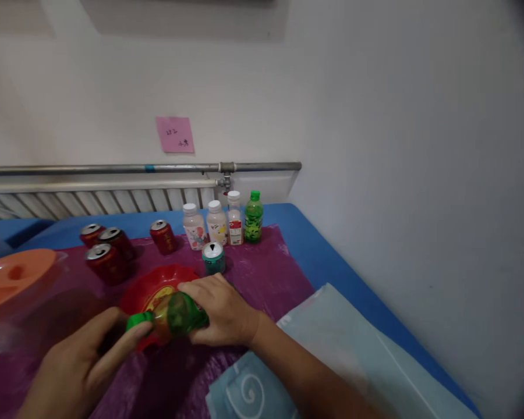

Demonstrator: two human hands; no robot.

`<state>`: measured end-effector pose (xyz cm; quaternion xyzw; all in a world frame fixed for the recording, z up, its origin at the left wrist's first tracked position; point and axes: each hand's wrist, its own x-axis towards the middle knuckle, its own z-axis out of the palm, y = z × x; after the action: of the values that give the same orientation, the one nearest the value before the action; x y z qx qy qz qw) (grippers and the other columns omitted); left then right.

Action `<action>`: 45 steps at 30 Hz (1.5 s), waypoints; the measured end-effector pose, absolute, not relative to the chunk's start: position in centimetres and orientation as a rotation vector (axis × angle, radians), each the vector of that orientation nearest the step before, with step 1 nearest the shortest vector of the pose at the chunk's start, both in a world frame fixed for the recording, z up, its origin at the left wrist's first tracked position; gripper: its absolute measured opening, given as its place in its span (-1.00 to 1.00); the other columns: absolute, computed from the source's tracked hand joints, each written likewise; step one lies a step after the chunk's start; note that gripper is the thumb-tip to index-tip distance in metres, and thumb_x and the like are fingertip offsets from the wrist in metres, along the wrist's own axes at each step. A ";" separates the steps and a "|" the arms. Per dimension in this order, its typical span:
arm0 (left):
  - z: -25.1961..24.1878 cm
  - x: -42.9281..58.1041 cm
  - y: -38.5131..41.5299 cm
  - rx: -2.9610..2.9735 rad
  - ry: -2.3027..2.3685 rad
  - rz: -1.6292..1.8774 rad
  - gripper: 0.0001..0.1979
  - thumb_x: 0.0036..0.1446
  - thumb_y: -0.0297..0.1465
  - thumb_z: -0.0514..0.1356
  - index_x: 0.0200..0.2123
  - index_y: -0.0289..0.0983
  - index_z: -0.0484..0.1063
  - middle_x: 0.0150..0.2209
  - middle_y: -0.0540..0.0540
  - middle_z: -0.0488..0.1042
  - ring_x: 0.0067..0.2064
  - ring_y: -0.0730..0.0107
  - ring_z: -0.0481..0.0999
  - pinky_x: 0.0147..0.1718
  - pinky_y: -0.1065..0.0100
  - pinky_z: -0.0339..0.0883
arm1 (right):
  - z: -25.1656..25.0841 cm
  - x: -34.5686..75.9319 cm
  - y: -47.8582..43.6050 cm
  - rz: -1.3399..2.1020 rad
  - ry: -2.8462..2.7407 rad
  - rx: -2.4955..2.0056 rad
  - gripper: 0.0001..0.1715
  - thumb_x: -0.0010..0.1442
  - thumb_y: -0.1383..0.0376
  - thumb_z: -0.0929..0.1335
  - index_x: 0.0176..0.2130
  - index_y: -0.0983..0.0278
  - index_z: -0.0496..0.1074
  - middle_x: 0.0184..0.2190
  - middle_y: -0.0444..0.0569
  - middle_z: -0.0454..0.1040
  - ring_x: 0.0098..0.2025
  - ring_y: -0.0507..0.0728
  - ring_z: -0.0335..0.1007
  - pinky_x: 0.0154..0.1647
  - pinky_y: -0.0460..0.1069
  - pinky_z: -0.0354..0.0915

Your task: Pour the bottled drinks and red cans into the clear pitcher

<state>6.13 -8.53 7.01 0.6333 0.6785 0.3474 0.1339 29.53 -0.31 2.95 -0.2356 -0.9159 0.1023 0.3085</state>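
Observation:
My right hand [220,311] is wrapped round a green plastic bottle [177,314] lying on its side over a red bowl [152,288]. The fingers of my left hand [81,364] are closed on the bottle's green cap [138,321]. The bottle is tilted with its cap end toward my left. Both hands are over a purple cloth [262,273] on a blue table [327,256].
Several red cans [109,256] and a teal can [213,258] stand behind the bowl. Three white-capped bottles [216,224] and a green bottle [253,218] line the back. An orange plate [13,273] lies at left, a light blue cloth [332,355] at right. The wall is close on the right.

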 end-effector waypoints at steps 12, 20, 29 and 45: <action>7.9 6.1 -8.6 2.158 1.660 1.071 -0.68 0.06 -0.08 0.22 -0.09 0.06 0.51 -0.08 0.04 0.52 -0.05 0.40 0.52 -0.07 0.53 0.41 | 3.0 29.3 -0.3 0.336 -2.402 -0.635 -0.20 -0.01 0.24 0.39 0.19 0.29 0.16 0.01 0.13 0.42 0.01 0.26 0.33 0.02 0.13 0.17; 8.5 7.2 -8.7 1.600 1.981 0.912 -0.49 -0.10 0.18 0.13 -0.38 -0.13 0.50 -0.63 0.07 0.40 -0.58 0.42 0.36 -0.57 0.46 0.24 | 3.0 29.3 -0.3 0.198 -2.451 -0.655 -0.20 -0.01 0.25 0.40 0.19 0.32 0.18 0.01 0.16 0.41 0.00 0.29 0.32 -0.01 0.15 0.16; 7.4 5.2 -8.8 1.305 1.795 1.052 -0.49 -0.11 0.07 0.25 -0.21 -0.16 0.48 -0.34 0.02 0.48 -0.33 0.41 0.38 -0.41 0.50 0.28 | 2.7 29.9 0.4 0.465 -2.022 -0.842 -0.16 -0.06 0.31 0.45 0.19 0.25 0.19 0.06 0.09 0.42 0.08 0.25 0.34 0.11 0.15 0.20; -2.5 6.0 -11.4 1.381 1.503 0.714 -0.84 0.07 -0.37 0.15 -0.24 -0.20 0.44 -0.28 -0.03 0.45 -0.23 0.36 0.39 -0.19 0.37 0.25 | 2.5 29.2 0.9 1.077 -1.450 -0.865 -0.06 -0.20 0.24 0.54 0.15 0.21 0.23 0.00 0.00 0.47 0.01 0.22 0.42 0.07 0.10 0.31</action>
<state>5.97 -11.37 -2.47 0.5638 0.6133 0.2912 0.4703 29.20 0.92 2.52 -0.3639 -0.6097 0.4531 0.5391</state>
